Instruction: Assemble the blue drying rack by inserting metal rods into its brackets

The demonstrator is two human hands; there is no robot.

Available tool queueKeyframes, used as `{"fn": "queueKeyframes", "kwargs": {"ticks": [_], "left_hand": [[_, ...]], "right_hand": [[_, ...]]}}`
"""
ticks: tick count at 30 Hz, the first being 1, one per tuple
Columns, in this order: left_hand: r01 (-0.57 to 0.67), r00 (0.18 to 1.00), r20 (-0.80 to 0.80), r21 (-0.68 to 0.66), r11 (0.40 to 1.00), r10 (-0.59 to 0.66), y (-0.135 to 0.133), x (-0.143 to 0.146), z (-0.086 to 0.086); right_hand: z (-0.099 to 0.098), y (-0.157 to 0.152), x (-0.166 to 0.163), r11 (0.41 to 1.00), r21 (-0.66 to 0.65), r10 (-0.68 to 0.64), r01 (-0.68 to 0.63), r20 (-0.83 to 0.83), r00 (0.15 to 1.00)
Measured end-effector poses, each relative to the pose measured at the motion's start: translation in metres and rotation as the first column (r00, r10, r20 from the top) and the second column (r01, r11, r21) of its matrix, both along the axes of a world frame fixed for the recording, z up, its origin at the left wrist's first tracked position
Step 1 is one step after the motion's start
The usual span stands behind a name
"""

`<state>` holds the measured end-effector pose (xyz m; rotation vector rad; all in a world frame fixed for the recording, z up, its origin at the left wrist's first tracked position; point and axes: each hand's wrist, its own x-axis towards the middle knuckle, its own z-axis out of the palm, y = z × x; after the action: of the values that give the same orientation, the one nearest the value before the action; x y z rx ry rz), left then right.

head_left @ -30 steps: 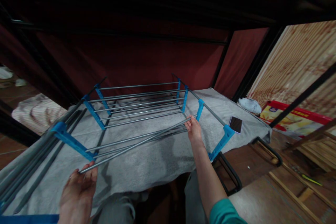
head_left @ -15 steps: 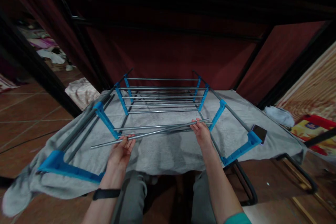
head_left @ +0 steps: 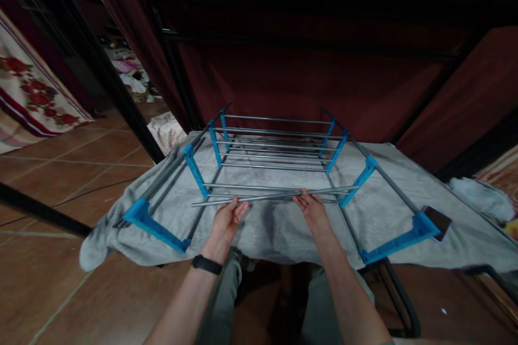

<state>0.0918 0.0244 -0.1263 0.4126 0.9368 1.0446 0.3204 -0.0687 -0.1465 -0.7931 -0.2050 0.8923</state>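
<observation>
My left hand (head_left: 229, 218) and my right hand (head_left: 311, 207) both hold a loose grey metal rod (head_left: 271, 196), fingers closed around it. It slants slightly, its left end lower, and its right end lies by a blue plastic bracket (head_left: 360, 180). Behind it stands a rack frame of grey tubes with blue brackets, several thin crossbars (head_left: 275, 166) spanning its two sides. Another blue bracket (head_left: 196, 172) is on the left side. The nearest brackets, at left (head_left: 157, 229) and right (head_left: 400, 240), have no crossbar between them.
The frame rests on a grey blanket (head_left: 259, 232) over a bed. A dark phone-like object (head_left: 437, 222) lies beside the right near bracket. Dark bed posts (head_left: 109, 64) and a dark red curtain (head_left: 275, 75) enclose the far side. Tiled floor (head_left: 52, 280) shows at left.
The view has turned left. The rod has come closer to level, its right end nearer the right bracket, and my hands are closer together on it.
</observation>
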Motion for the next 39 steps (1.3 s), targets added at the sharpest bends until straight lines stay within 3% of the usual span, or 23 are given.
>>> {"fn": "queueKeyframes", "kwargs": {"ticks": [3,5,6,8,10,11,12,15,18,26,30,33,39], "left_hand": [[0.195,0.962,-0.215,0.114,0.974,-0.168,-0.019,0.003,0.001],[0.341,0.861,-0.484,0.321,0.884,-0.156,-0.034,0.007,0.005],[0.429,0.779,-0.622,0.443,0.787,-0.074,-0.039,0.009,0.008],[0.629,0.586,-0.784,0.599,0.496,0.204,-0.046,0.013,0.018],[0.801,0.415,-0.769,0.562,0.206,0.486,-0.044,0.017,0.029],[0.860,0.342,-0.727,0.497,0.113,0.595,-0.040,0.019,0.033],[0.904,0.276,-0.683,0.423,0.058,0.676,-0.035,0.021,0.036],[0.978,0.103,-0.617,0.206,0.033,0.780,-0.017,0.024,0.036],[0.998,0.015,-0.627,0.053,0.023,0.779,-0.003,0.023,0.025],[1.000,0.018,-0.589,0.010,-0.015,0.808,0.006,0.011,0.012],[0.998,0.057,-0.562,0.007,-0.065,0.825,0.011,0.008,0.008],[0.998,0.061,-0.556,0.010,-0.066,0.829,0.013,0.006,0.004],[0.996,0.080,-0.567,0.011,-0.090,0.819,0.012,0.000,-0.002]], "right_hand": [[0.000,0.000,0.002,0.999,-0.003,-0.032,0.032,-0.004,0.999],[0.000,0.000,0.001,0.999,-0.003,-0.051,0.051,-0.001,0.999],[0.000,0.000,0.001,0.998,-0.011,-0.055,0.055,0.003,0.998],[-0.001,-0.002,0.000,0.998,-0.026,-0.059,0.059,0.011,0.998],[-0.003,-0.004,0.001,0.997,-0.037,-0.060,0.061,0.018,0.998],[-0.005,-0.005,0.003,0.997,-0.039,-0.061,0.062,0.023,0.998],[-0.006,-0.007,0.004,0.997,-0.039,-0.062,0.063,0.025,0.998],[-0.009,-0.010,0.012,0.996,-0.062,-0.067,0.068,0.024,0.997],[-0.011,-0.011,0.018,0.993,-0.100,-0.054,0.056,0.022,0.998],[-0.015,-0.019,0.024,0.981,-0.192,0.045,-0.040,0.023,0.999],[-0.016,-0.026,0.026,0.955,-0.294,0.028,-0.041,-0.048,0.998],[-0.018,-0.028,0.025,0.933,-0.358,0.008,-0.046,-0.106,0.994],[-0.026,-0.029,0.021,0.921,-0.386,0.008,-0.056,-0.126,0.992]]}}
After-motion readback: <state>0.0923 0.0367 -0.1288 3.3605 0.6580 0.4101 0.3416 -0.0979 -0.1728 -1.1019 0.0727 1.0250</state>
